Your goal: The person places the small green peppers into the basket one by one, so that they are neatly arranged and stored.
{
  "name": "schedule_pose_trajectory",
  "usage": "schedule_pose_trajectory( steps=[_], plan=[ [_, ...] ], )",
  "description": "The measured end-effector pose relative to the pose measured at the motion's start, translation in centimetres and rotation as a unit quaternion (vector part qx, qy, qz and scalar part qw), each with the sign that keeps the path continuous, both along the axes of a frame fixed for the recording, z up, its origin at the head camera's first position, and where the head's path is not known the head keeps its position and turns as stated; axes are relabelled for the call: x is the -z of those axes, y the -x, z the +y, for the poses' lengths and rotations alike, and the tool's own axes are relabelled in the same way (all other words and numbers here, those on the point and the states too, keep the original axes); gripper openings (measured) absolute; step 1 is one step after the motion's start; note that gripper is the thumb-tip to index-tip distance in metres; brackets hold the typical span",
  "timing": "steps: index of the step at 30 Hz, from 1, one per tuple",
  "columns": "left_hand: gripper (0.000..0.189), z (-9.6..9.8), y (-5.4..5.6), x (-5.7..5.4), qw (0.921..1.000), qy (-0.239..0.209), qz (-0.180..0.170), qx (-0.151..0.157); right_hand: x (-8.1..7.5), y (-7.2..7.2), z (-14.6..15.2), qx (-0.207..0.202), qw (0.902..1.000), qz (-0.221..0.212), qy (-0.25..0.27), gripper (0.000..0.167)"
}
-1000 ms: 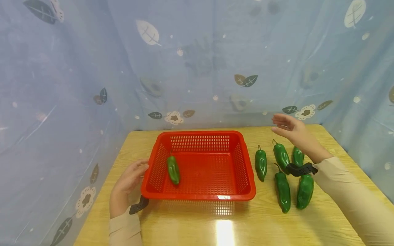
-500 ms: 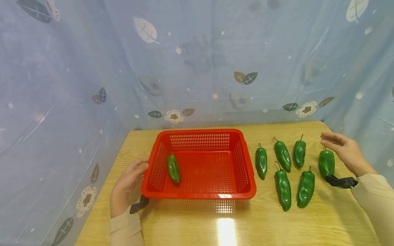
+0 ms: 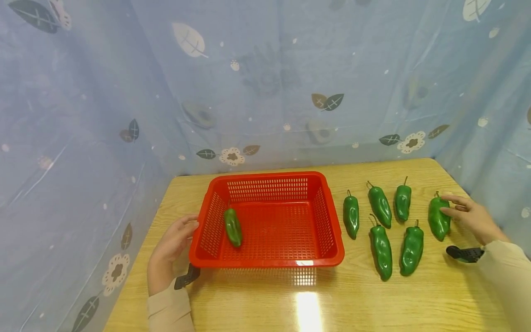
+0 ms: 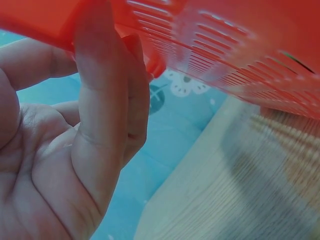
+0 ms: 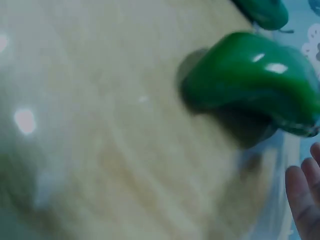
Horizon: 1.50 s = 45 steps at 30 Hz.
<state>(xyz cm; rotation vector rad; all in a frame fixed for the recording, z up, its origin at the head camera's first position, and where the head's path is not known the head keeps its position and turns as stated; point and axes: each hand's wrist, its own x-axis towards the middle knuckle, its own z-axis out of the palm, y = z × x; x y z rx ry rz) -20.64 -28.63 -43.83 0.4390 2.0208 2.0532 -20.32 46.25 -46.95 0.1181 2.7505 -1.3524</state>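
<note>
Green, the rightmost pepper (image 3: 438, 219) lay on the tabletop (image 3: 232, 304), right hand (image 3: 474, 216) at its side, fingers parted. Left hand (image 3: 173, 242) touched red basket (image 3: 257, 263), grip unclear. Closing round the pepper's thick middle looked surest.

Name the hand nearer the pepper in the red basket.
Left. The left hand touches the basket, left of that pepper; the right hand is well away, beside the rightmost pepper.

R hand (image 3: 473, 216) now farther R of red basket (image 3: 267, 264), lowered w/ fingers at outermost green pepper (image 3: 438, 219).
</note>
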Motion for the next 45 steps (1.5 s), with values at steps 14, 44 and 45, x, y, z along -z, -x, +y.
schedule_pose_trajectory(
  steps=[14,44,45],
  plan=[
    [0.031,0.1,0.0,-0.2,0.9999,0.012,-0.008,-0.008,0.9,0.7,0.2,-0.055,0.9984,0.01,0.011,0.048],
    [0.029,0.1,0.0,-0.1,0.9998,0.014,-0.01,-0.01,0.0,0.8,-1.5,0.002,0.9896,0.056,0.132,0.039],
    [0.028,0.1,0.0,-0.2,0.9998,0.013,-0.009,-0.01,-0.2,0.9,-1.6,0.001,0.9897,0.06,0.13,0.041]
  ],
)
